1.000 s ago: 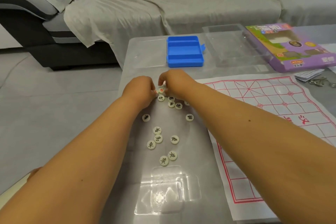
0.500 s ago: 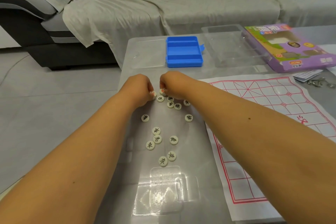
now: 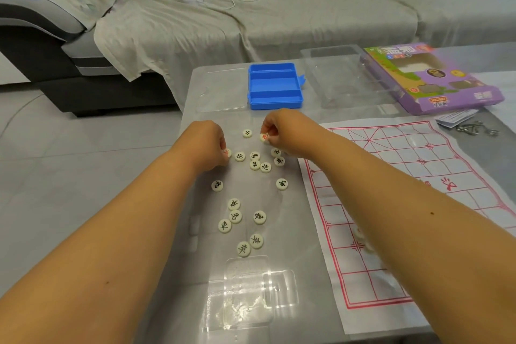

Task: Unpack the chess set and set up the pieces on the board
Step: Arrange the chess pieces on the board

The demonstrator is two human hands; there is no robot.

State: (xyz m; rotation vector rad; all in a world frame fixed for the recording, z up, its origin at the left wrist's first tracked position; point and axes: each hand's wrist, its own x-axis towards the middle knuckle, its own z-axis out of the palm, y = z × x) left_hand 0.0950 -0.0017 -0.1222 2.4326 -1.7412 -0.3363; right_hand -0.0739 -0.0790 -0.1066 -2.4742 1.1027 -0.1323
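Note:
Several round white chess pieces with black characters (image 3: 240, 156) lie scattered on the glass table (image 3: 284, 274). My left hand (image 3: 206, 142) has its fingers curled and pinches a red-marked piece (image 3: 227, 152) at the heap's left edge. My right hand (image 3: 282, 128) pinches another red-marked piece (image 3: 264, 137) just above the heap. The white paper board (image 3: 418, 176) with red lines lies flat to the right, partly under my right forearm. One or two pieces (image 3: 358, 233) sit on it, blurred beside my arm.
A blue compartment box (image 3: 275, 86) stands open behind the heap, with a clear lid (image 3: 220, 91) on its left and a clear tray (image 3: 340, 75) on its right. A purple game box (image 3: 432, 78) and metal parts (image 3: 474, 128) lie far right. Clear packaging (image 3: 248, 296) lies near me. A sofa stands behind.
My hands, close together over the heap before, have drawn apart, each holding a red-marked piece. The right hand has lifted slightly toward the blue box.

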